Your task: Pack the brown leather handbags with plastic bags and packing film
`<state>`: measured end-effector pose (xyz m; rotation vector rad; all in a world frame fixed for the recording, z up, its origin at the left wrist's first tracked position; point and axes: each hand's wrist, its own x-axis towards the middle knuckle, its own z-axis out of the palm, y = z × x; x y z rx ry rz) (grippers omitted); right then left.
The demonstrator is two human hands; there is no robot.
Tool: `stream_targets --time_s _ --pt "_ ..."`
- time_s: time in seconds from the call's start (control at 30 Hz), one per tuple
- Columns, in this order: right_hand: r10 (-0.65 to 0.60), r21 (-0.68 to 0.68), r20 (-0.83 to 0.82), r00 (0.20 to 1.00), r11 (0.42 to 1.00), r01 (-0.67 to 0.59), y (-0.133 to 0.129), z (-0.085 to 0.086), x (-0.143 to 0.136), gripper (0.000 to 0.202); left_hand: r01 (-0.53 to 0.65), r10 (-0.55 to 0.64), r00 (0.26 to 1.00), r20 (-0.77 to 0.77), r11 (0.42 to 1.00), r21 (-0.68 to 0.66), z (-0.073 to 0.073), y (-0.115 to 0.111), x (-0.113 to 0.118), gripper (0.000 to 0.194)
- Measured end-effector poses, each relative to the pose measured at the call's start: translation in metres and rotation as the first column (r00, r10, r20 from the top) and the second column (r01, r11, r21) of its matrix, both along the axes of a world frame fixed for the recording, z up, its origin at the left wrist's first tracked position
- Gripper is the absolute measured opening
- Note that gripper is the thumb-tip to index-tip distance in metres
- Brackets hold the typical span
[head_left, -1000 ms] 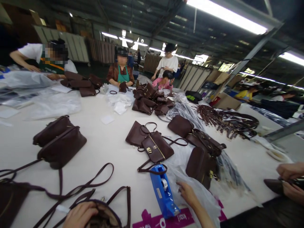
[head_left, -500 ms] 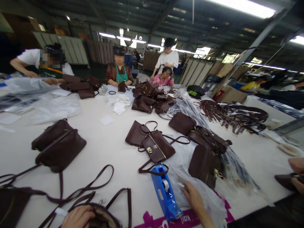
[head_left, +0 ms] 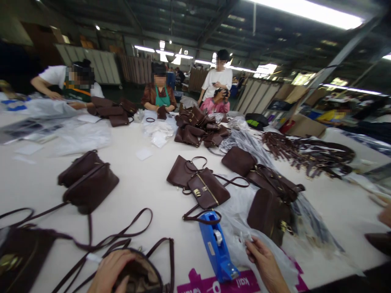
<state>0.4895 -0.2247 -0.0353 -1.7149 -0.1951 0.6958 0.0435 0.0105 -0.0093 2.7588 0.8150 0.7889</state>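
The right hand (head_left: 265,262) has slid right of the blue tape dispenser (head_left: 217,249), pinching a clear plastic bag (head_left: 244,228); left of the dispenser, the left hand (head_left: 110,272) grips an open brown bag (head_left: 141,276), not yet wrapped.

- Left hand (head_left: 108,272) is resting on the open bag (head_left: 142,274) at the near edge of the table (head_left: 146,195).
- Right hand (head_left: 264,262) is lying on the plastic sheet (head_left: 244,240), just right of the tape dispenser (head_left: 218,248).
- Clasp bag (head_left: 207,190) is sitting behind the dispenser, overlapping a flat bag (head_left: 181,171) to its left.
- Two bags (head_left: 88,181) are lying left of centre, touching; straps (head_left: 122,236) are trailing in front of them.
- Upright bag (head_left: 269,213) is standing on the plastic, right of the dispenser.
- Bag pile (head_left: 198,128) is sitting far centre; strap bundle (head_left: 308,150) is lying to its right.
- Workers (head_left: 159,91) are sitting behind the far edge.
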Motion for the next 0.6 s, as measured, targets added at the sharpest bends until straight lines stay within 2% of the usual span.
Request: stream_targets --time_s 0.07,0.13,0.2,0.27,0.33,0.37,0.4,0.43,0.47,0.6 --pt "0.081 0.016 -0.008 0.997 0.997 -0.081 0.020 0.019 -0.035 0.062 -0.011 0.004 0.998 -0.058 0.991 -0.134 0.023 -0.009 0.008 0.039" --pt "0.237 0.014 0.076 0.969 0.971 -0.238 0.045 0.041 -0.081 0.055 -0.017 -0.002 0.997 -0.078 0.969 -0.245 0.039 -0.015 0.017 0.043" --pt "0.448 0.001 0.207 0.869 0.889 -0.459 0.068 0.059 -0.131 0.042 -0.035 0.010 0.997 -0.080 0.945 -0.326 0.044 -0.018 0.022 0.049" --pt "0.645 -0.034 0.345 0.682 0.735 -0.678 0.088 0.069 -0.176 0.031 -0.053 0.030 0.997 -0.068 0.926 -0.374 0.043 -0.020 0.021 0.056" --pt "0.721 -0.077 0.524 0.454 0.571 -0.817 0.103 0.066 -0.208 0.026 -0.061 0.043 0.998 -0.052 0.915 -0.398 0.038 -0.022 0.019 0.063" --pt "0.713 -0.102 0.599 0.364 0.518 -0.849 0.108 0.062 -0.217 0.028 -0.062 0.047 0.998 -0.047 0.911 -0.408 0.036 -0.022 0.017 0.065" --pt "0.693 -0.121 0.648 0.315 0.502 -0.856 0.110 0.057 -0.223 0.030 -0.060 0.046 0.998 -0.044 0.905 -0.420 0.036 -0.022 0.016 0.067" --pt "0.675 -0.130 0.670 0.309 0.516 -0.847 0.110 0.053 -0.223 0.031 -0.053 0.040 0.998 -0.039 0.900 -0.433 0.036 -0.023 0.015 0.067" --pt "0.664 -0.129 0.665 0.341 0.552 -0.823 0.109 0.049 -0.221 0.030 -0.044 0.034 0.999 -0.031 0.895 -0.445 0.037 -0.023 0.013 0.066" --pt "0.586 -0.119 0.535 0.609 0.766 -0.632 0.089 0.048 -0.184 0.035 0.034 -0.004 0.998 0.064 0.877 -0.479 0.048 -0.025 0.007 0.045"
